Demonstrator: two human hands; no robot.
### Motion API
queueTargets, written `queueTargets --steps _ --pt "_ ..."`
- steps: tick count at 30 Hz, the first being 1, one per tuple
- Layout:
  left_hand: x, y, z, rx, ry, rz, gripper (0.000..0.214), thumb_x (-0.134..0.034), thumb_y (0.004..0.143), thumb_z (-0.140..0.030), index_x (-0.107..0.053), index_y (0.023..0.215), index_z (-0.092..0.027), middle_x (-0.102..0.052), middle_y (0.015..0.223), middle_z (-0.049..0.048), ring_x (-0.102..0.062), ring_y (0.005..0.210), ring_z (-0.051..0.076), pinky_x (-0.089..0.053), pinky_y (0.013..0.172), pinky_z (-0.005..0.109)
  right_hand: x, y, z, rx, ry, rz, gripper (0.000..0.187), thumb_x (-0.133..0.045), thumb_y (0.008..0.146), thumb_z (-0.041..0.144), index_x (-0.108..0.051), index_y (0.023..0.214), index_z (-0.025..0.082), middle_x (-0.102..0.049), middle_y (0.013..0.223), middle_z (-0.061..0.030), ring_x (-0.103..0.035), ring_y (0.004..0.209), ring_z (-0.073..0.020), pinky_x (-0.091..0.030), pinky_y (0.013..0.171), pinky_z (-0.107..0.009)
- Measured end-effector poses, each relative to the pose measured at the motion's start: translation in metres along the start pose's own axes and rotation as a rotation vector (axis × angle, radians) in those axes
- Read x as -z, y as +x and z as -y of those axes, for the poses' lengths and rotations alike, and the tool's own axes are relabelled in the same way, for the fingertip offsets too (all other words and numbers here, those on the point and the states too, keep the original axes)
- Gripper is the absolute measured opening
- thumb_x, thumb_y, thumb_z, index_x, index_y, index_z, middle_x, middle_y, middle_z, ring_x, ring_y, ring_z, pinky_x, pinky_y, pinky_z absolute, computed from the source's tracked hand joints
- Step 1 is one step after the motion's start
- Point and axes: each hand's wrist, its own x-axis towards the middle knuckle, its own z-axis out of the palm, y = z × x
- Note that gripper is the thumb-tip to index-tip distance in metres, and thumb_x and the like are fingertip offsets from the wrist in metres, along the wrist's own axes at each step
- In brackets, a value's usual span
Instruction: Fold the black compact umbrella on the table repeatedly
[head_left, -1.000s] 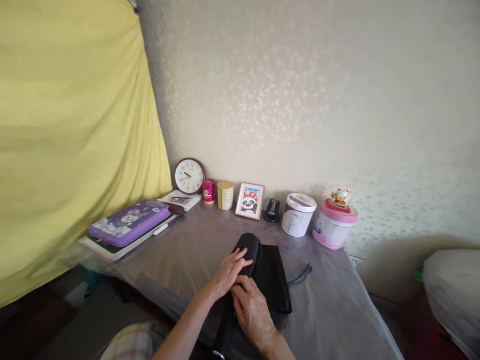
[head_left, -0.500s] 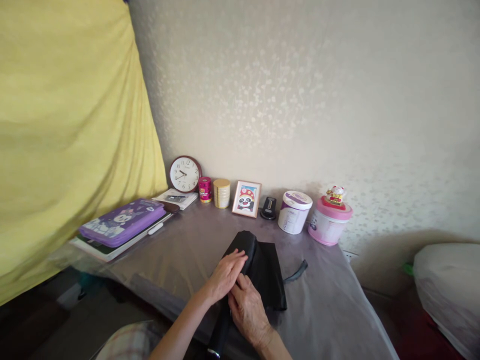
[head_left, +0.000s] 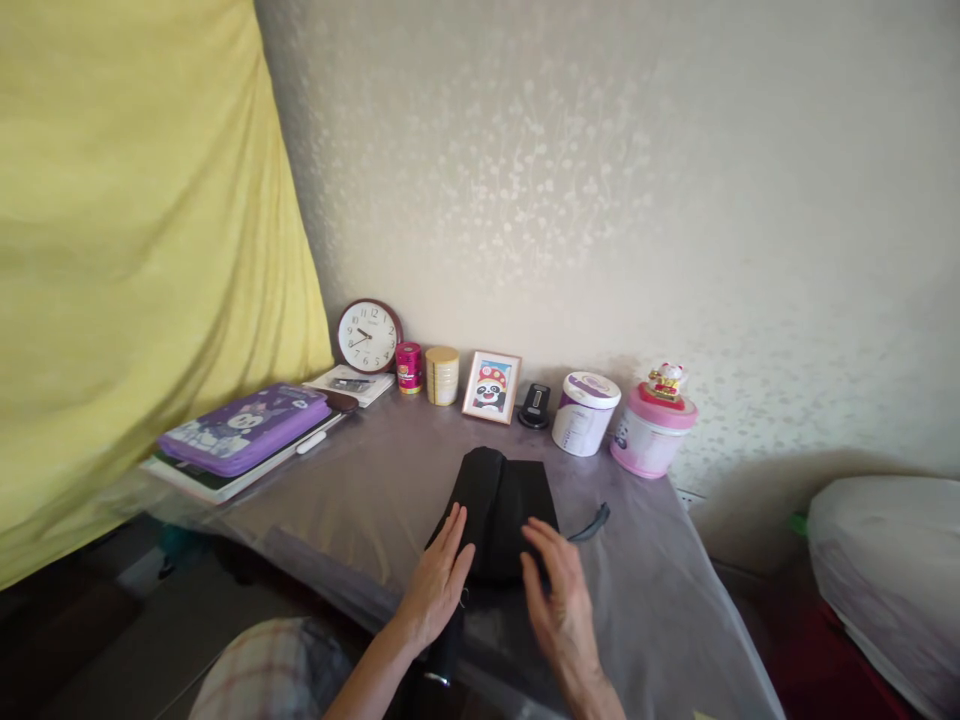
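Though open — left hand (head_left: 436,582) against black fabric (head_left: 484,490)

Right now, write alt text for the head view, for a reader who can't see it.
A person's left hand lies on what looks like a black umbrella on a gray table, the right hand at its flat flap. Behind stand a clock, a panda picture and a pink-lidded tub; a purple case lies left.

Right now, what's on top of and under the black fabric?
The left hand rests on the left part of the black fabric; the right hand is over its right part, contact unclear. Grey tablecloth shows around it; anything beneath is covered.
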Motion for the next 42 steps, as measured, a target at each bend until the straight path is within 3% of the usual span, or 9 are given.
queueTargets --steps 4,9,15,19,22,27,32,37,42 --pt "0.002 -0.004 -0.002 -0.019 0.074 0.026 0.059 -0.029 0.093 -0.043 -0.015 0.145 -0.019 -0.014 0.153 0.0046 -0.018 0.139 0.018 -0.021 0.113 0.038 0.009 -0.006 -0.036 -0.255 -0.059 -0.133 0.044 -0.05 0.084 0.047 -0.055 0.114 0.016 -0.06 0.112 -0.0156 -0.055 0.106 -0.0293 -0.043 0.092 -0.05" --pt "0.005 -0.005 -0.002 -0.039 0.081 0.038 0.067 -0.039 0.089 -0.042 -0.011 0.146 -0.019 -0.012 0.154 0.0055 -0.02 0.138 0.019 -0.023 0.112 0.038 0.004 -0.012 -0.042 -0.574 0.158 -0.025 0.055 -0.054 0.078 0.054 -0.054 0.118 0.015 -0.067 0.098 -0.0114 -0.064 0.084 -0.0247 -0.052 0.076 -0.037" --pt "0.009 -0.008 -0.008 0.019 0.084 0.076 0.085 -0.055 0.077 -0.035 -0.007 0.146 -0.021 -0.009 0.154 0.0067 -0.022 0.138 0.023 -0.025 0.11 0.038 0.0 -0.011 -0.036 -0.64 0.174 -0.008 0.062 -0.061 0.07 0.054 -0.055 0.117 0.015 -0.064 0.112 -0.012 -0.058 0.106 -0.0289 -0.046 0.09 -0.039" --pt "0.011 -0.007 -0.014 0.08 0.112 0.122 0.092 -0.057 0.07 -0.026 -0.005 0.146 -0.02 -0.01 0.154 0.0087 -0.023 0.137 0.025 -0.027 0.109 0.037 0.001 -0.01 -0.03 -0.705 0.202 -0.005 0.057 -0.065 0.066 0.053 -0.061 0.109 0.015 -0.069 0.099 -0.0092 -0.062 0.099 -0.029 -0.05 0.083 -0.037" --pt "0.008 -0.007 -0.015 0.092 0.144 0.108 0.091 -0.053 0.068 -0.019 -0.006 0.146 -0.018 -0.011 0.153 0.0083 -0.023 0.137 0.025 -0.027 0.109 0.035 0.002 -0.008 -0.02 -0.714 0.313 0.059 0.048 -0.064 0.069 0.052 -0.065 0.1 0.015 -0.072 0.083 -0.0061 -0.066 0.085 -0.0273 -0.053 0.072 -0.034" --pt "0.004 -0.007 -0.013 0.058 0.159 0.079 0.091 -0.05 0.067 -0.015 -0.006 0.146 -0.017 -0.013 0.153 0.0089 -0.023 0.137 0.024 -0.028 0.108 0.034 -0.005 -0.003 -0.009 -0.666 0.37 0.058 0.044 -0.061 0.074 0.051 -0.062 0.101 0.016 -0.071 0.09 -0.0065 -0.066 0.084 -0.0248 -0.053 0.071 -0.032" --pt "0.004 -0.007 -0.013 0.035 0.157 0.068 0.09 -0.049 0.065 -0.014 -0.008 0.146 -0.015 -0.015 0.152 0.0118 -0.025 0.136 0.025 -0.031 0.107 0.037 -0.022 0.0 -0.004 -0.663 0.192 0.048 0.028 -0.064 0.067 0.049 -0.06 0.067 0.021 -0.067 0.064 -0.0056 -0.064 0.064 -0.0261 -0.053 0.058 -0.035" --pt "0.003 -0.006 -0.01 0.033 0.154 0.061 0.091 -0.049 0.063 -0.012 -0.01 0.146 -0.012 -0.016 0.152 0.0135 -0.028 0.135 0.025 -0.031 0.107 0.035 -0.036 0.01 0.01 -0.502 0.346 0.05 0.037 -0.055 0.075 0.036 -0.058 0.104 0.014 -0.07 0.076 -0.0052 -0.065 0.065 -0.0211 -0.054 0.06 -0.03" --pt "0.0 -0.004 -0.007 0.021 0.17 0.047 0.09 -0.05 0.062 -0.012 -0.014 0.144 -0.008 -0.019 0.15 0.0166 -0.027 0.135 0.026 -0.031 0.108 0.036 -0.051 0.022 0.019 -0.44 0.405 0.1 0.041 -0.054 0.076 0.026 -0.053 0.115 0.014 -0.071 0.086 -0.0048 -0.067 0.071 -0.0189 -0.055 0.067 -0.03"
